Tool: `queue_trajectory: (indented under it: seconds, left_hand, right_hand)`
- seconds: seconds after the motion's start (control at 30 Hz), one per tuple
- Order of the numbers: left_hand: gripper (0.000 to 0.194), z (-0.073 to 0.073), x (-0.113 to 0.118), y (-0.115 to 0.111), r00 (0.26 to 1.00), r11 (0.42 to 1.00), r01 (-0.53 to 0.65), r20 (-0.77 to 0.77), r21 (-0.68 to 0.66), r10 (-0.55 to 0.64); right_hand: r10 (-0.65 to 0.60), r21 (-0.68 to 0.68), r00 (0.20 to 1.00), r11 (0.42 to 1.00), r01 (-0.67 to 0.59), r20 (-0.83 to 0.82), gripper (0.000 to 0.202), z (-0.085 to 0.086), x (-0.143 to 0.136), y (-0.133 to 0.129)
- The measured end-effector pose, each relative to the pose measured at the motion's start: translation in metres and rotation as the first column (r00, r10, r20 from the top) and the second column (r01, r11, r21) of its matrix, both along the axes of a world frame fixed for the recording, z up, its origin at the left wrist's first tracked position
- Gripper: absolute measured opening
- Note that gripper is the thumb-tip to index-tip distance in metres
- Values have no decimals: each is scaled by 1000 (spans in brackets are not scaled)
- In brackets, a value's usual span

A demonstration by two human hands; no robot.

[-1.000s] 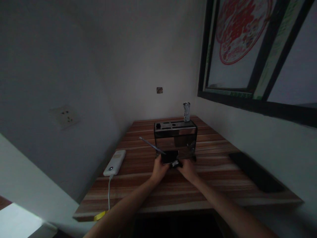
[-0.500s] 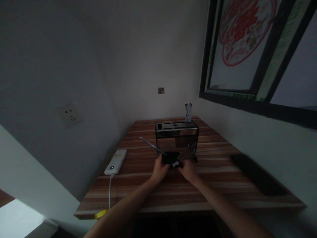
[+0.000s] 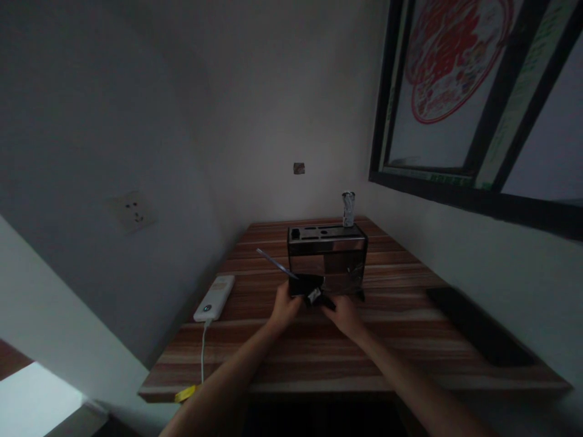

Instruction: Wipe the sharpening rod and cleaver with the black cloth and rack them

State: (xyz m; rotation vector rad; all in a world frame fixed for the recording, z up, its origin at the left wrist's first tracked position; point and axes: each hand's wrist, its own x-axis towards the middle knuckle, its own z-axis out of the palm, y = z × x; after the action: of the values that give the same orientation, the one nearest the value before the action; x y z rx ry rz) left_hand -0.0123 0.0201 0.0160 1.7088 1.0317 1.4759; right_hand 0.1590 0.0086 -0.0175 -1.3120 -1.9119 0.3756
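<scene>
My left hand (image 3: 286, 307) is closed round the left end of a dark black object (image 3: 305, 284) with a small whitish patch; its kind is too dark to make out. From it a thin pale rod (image 3: 274, 262) slants up to the left. My right hand (image 3: 345, 314) is closed on the narrow black end at the right of the same object. Just behind both hands stands a knife-block-like holder (image 3: 328, 244) with slots in its top and a see-through front. A crinkled silvery cylinder (image 3: 348, 209) rises at its back right. Most fingertips are hidden.
The wood-grained table (image 3: 255, 243) meets walls at the back and sides. On the left lies a white power bank (image 3: 216, 298) with a cable (image 3: 203, 355), near a yellow item (image 3: 186, 394). A flat black slab (image 3: 478, 328) lies along the right wall, below a framed picture (image 3: 455, 79).
The black object has shifted slightly left and turned in my hands, its whitish patch now tilted. My left hand has moved left with it; the view has shifted a little.
</scene>
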Motion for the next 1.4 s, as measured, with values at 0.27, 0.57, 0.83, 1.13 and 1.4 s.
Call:
queue_trajectory:
  seconds: [0.27, 0.57, 0.83, 1.13, 1.4]
  left_hand:
    - [12, 16, -15, 12, 984, 989, -145, 103, -17, 146]
    - [21, 29, -47, 33, 895, 930, -368, 264, -16, 359]
    - [22, 32, -66, 42, 840, 893, -450, 346, 12, 419]
    - [22, 28, -54, 38, 867, 915, -403, 336, 35, 369]
    - [19, 27, -36, 21, 913, 941, -338, 251, 25, 321]
  right_hand:
    - [-31, -4, 1000, 1000, 31, -3, 23, -2, -1, 0]
    - [-35, -16, 999, 999, 36, 12, 27, 3, -4, -2]
    - [-5, -39, 1000, 999, 6, 9, 24, 0, -5, -3]
    - [13, -43, 1000, 999, -14, -24, 23, -1, -4, -3]
    - [12, -27, 1000, 1000, -13, -28, 20, 1, -3, -5]
